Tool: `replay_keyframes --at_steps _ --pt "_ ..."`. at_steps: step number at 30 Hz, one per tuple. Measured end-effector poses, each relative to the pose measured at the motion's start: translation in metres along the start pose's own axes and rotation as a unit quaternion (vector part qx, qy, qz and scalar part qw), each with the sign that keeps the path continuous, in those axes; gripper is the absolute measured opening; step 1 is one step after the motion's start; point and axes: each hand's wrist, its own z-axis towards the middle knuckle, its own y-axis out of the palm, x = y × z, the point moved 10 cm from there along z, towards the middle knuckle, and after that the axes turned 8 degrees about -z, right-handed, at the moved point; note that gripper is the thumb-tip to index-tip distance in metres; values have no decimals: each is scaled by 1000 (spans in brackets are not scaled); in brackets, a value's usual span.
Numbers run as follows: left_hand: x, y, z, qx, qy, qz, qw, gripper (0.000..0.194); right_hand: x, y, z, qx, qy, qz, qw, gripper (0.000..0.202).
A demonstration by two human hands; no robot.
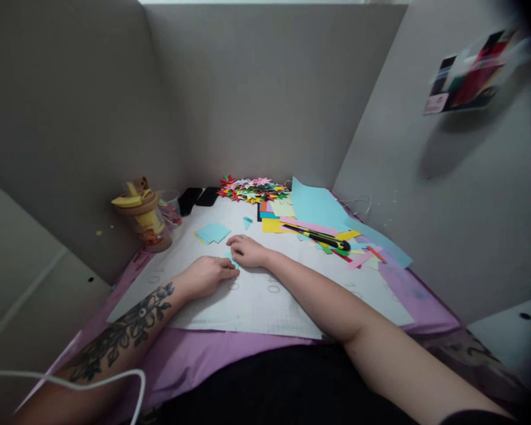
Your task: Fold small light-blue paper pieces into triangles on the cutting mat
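- Head view: before us a purple cloth (190,360) covers the table, and over it lies a white sheet (194,316) with faint printed numerals; we read "10" toward the left and "40" near the middle, while one by our left fingertips is partly hidden.
- Toward the back right we see a large light-blue sheet (314,203), with cut strips scattered in front of it.
- On the right partition hangs a clear pouch (469,77) packed with dark and red pieces; its pale label is too blurred for us to read.
- At the left edge stands a clear tumbler (139,218) with a beige rim, yellow pieces inside and brown at its base; just behind it, a clear cup (169,203) holds pink and red bits.
- Folded paper stars (252,190) lie heaped at the back.
- Our left hand (207,275) has its fingers close together, and our right hand (248,252) is curled; we cannot tell whether either pinches anything.
- A yellow-and-black cutter (318,237) lies across the strips, blade end toward the left.
- Light-blue squares (213,232) are stacked beyond our left hand.
- Between our fingertips, a small light-blue paper (229,255) lies mostly covered; its visible part slants from far left to near right.
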Motion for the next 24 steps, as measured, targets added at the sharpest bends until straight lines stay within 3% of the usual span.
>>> replay_keyframes --at_steps 8,24 --pt "2 3 0 -12 2 43 999 38 -1 -1 -1 -9 -9 8 1000 8" --pt "-5 -2 0 -1 -27 -5 1000 36 1 -1 0 5 0 4 1000 9"
